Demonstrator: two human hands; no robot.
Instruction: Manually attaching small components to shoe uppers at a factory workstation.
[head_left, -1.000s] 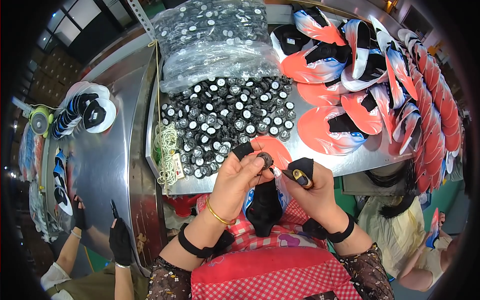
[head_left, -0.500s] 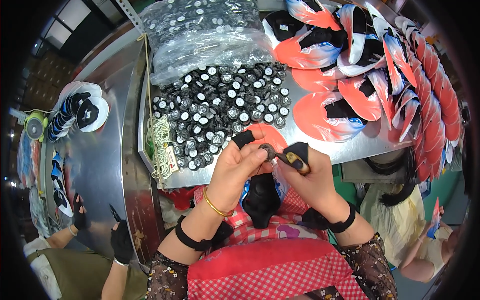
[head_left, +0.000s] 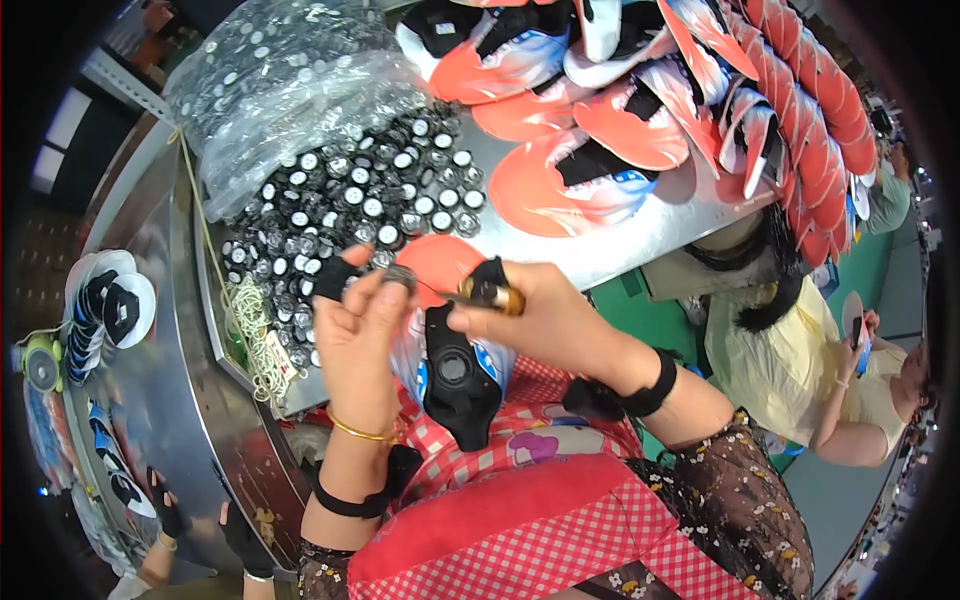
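Between the thumb and fingers of my left hand [head_left: 355,335] is a small round dark dial [head_left: 400,277], held up over the near edge of the metal table. My right hand [head_left: 555,318] grips an amber-handled tool [head_left: 497,294]. Its thin dark shaft points left toward the dial, and a gap shows between the two. Just below my hands lies a coral, white and blue shoe upper [head_left: 435,262] with a black tongue [head_left: 462,400]. A round ring-shaped seat [head_left: 454,367] shows on its black part. Black fabric covers some of my fingers.
Many loose dials [head_left: 350,185] are heaped beyond my hands, beside a clear plastic bag [head_left: 290,70] of more. Pale cord [head_left: 258,345] lies at the table's left edge. Shoe uppers [head_left: 570,190] pile up at right. A co-worker's gloved hands [head_left: 240,535] are at lower left; another person sits right.
My hands have drawn apart, and the tool's shaft has come away from the dial. The whole view has shifted, and the ring on the shoe upper is now uncovered.
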